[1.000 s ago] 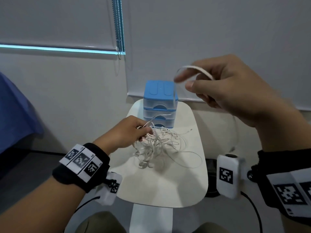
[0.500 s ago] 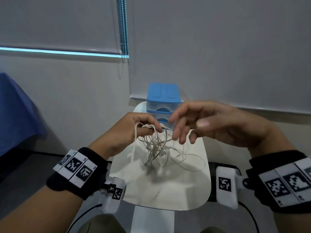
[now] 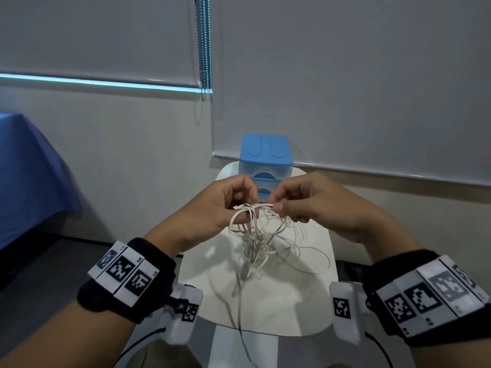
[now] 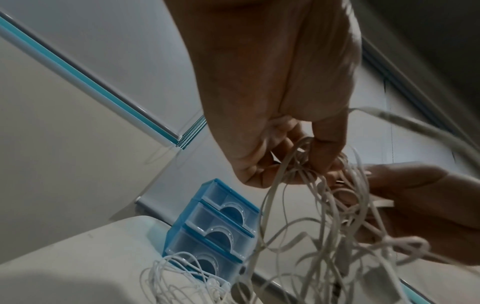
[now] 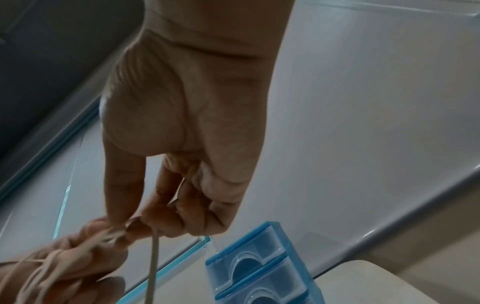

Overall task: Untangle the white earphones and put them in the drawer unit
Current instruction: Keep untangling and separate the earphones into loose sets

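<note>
Two hands are working a knot of white earphones (image 3: 261, 235) in the air above the middle of a small white table (image 3: 305, 309), with the untangling step plainly in hand. The left hand (image 3: 225, 205) is pinching several flat loops between thumb and curled fingers, one loop riding over a fingertip; the right hand (image 3: 313, 205) is pinching a neighbouring strand just beside it, thumb pressed to forefinger. From the right wrist view that strand is hanging straight down from the pinch. Most of the cable is dangling in a loose snarl below both grips, and thin ends are trailing off the table's near edge. In the left wrist view, further thin white cable (image 4: 182, 281) is lying coiled on the table in front of the unit; whether it belongs to the same set cannot be told.

At the far edge the blue drawer unit (image 3: 266, 166) is standing with all three clear drawers looking closed. Judging by the snarl, little of the job is done. The next move is probably calling for the hands to draw apart gently, feeding one strand through the loops rather than tugging, since a hard pull would likely tighten the knot; a drawer is yet to be opened.
</note>
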A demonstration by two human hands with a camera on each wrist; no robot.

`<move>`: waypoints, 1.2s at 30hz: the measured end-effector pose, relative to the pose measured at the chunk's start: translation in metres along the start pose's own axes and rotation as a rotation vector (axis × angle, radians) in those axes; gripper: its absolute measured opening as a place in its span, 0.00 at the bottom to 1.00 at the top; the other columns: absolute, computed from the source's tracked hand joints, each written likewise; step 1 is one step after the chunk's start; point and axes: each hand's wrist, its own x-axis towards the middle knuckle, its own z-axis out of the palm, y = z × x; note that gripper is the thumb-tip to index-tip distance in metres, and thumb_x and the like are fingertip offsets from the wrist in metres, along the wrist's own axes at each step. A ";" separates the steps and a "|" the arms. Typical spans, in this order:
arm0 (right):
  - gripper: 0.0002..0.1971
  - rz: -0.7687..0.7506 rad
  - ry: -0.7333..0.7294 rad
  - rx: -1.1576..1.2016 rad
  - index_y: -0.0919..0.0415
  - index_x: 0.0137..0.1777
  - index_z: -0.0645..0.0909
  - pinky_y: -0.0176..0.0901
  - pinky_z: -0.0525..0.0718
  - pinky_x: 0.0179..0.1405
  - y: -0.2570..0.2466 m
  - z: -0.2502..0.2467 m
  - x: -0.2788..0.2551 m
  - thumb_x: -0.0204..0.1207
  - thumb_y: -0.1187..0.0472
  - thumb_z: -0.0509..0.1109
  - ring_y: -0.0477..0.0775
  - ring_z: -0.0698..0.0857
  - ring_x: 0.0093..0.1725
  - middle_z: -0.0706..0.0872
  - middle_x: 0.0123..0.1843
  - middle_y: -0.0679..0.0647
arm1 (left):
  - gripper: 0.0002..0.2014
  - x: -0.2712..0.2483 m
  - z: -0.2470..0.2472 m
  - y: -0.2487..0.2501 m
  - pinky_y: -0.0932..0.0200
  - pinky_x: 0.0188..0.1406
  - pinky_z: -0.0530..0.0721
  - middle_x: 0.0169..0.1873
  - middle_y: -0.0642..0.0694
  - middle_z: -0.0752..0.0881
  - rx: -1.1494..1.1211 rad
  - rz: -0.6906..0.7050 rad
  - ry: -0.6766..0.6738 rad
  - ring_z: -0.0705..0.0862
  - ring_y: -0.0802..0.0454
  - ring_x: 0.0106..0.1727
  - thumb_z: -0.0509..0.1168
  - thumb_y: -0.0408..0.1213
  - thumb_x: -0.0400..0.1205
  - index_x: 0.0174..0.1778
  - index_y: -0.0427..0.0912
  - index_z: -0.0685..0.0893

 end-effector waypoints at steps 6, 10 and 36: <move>0.09 0.094 0.274 0.174 0.61 0.38 0.84 0.41 0.68 0.31 0.002 -0.003 -0.001 0.81 0.69 0.69 0.49 0.74 0.31 0.82 0.32 0.54 | 0.17 0.000 0.002 -0.008 0.57 0.42 0.77 0.38 0.45 0.82 -0.032 -0.045 0.018 0.79 0.52 0.38 0.67 0.20 0.77 0.56 0.43 0.81; 0.11 0.196 0.344 0.561 0.57 0.36 0.73 0.49 0.65 0.36 0.000 -0.001 0.001 0.80 0.60 0.58 0.52 0.73 0.33 0.79 0.29 0.55 | 0.21 -0.003 0.007 -0.004 0.58 0.39 0.73 0.39 0.43 0.84 -0.004 -0.150 -0.050 0.77 0.49 0.39 0.60 0.23 0.72 0.59 0.40 0.88; 0.04 -0.060 0.274 -0.423 0.50 0.49 0.92 0.32 0.77 0.40 -0.012 0.008 0.003 0.81 0.58 0.74 0.35 0.84 0.38 0.92 0.42 0.44 | 0.26 0.028 0.024 0.028 0.57 0.26 0.60 0.21 0.54 0.67 0.623 -0.227 0.081 0.63 0.53 0.25 0.66 0.47 0.88 0.21 0.48 0.77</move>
